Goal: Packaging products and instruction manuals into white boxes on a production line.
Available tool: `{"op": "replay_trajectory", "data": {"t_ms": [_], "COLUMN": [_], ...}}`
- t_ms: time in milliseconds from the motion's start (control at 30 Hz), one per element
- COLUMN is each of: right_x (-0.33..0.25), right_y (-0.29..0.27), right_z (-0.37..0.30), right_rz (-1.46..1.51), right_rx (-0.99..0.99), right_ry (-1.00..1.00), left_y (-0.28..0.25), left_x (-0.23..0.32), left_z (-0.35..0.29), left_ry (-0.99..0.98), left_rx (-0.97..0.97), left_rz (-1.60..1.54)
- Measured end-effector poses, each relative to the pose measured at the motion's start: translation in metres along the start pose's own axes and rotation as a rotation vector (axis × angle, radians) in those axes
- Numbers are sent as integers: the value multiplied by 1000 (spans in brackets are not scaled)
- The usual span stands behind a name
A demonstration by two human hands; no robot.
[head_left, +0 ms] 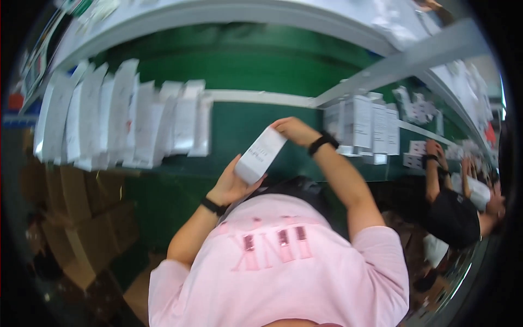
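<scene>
A small white box (260, 156) with dark print is held tilted between my two hands, in front of my body at the bench edge. My left hand (235, 182) wraps round its lower end. At its upper end, the fingers of my right hand (294, 131) pinch the top corner. Black bands circle both wrists. To the left, a row of tall white boxes (117, 117) stands on the green bench, several of them with raised flaps. On the right stands another group of white boxes (362, 125) with printed sides.
A white shelf edge (261, 12) arches over the green bench (234, 131), and a slanting white post (392, 62) rises on the right. Brown cartons (81, 234) sit on the floor at left. Co-workers (455, 218) work farther along the bench at right, near small white packages (417, 152).
</scene>
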State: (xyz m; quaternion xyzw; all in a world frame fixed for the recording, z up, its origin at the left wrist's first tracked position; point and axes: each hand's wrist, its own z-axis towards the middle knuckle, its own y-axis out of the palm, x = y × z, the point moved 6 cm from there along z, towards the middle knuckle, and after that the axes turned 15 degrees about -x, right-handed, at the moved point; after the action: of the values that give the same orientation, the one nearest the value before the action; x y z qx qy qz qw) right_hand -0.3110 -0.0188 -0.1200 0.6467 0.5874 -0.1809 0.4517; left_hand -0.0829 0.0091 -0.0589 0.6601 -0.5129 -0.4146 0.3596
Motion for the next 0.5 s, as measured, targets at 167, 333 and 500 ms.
{"op": "replay_trajectory", "data": {"t_ms": [167, 333, 500], "right_x": [25, 20, 24], "right_y": [-5, -6, -7], "right_z": [22, 6, 13], "right_rz": [3, -40, -9], "right_rx": [-53, -213, -243], "right_ry": [54, 225, 245], "left_y": [-14, -8, -31], "left_x": [1, 3, 12], "left_z": [6, 4, 4], "left_ry": [-9, -80, -104], "left_rx": [40, 101, 129], "left_rz": [131, 254, 280]}}
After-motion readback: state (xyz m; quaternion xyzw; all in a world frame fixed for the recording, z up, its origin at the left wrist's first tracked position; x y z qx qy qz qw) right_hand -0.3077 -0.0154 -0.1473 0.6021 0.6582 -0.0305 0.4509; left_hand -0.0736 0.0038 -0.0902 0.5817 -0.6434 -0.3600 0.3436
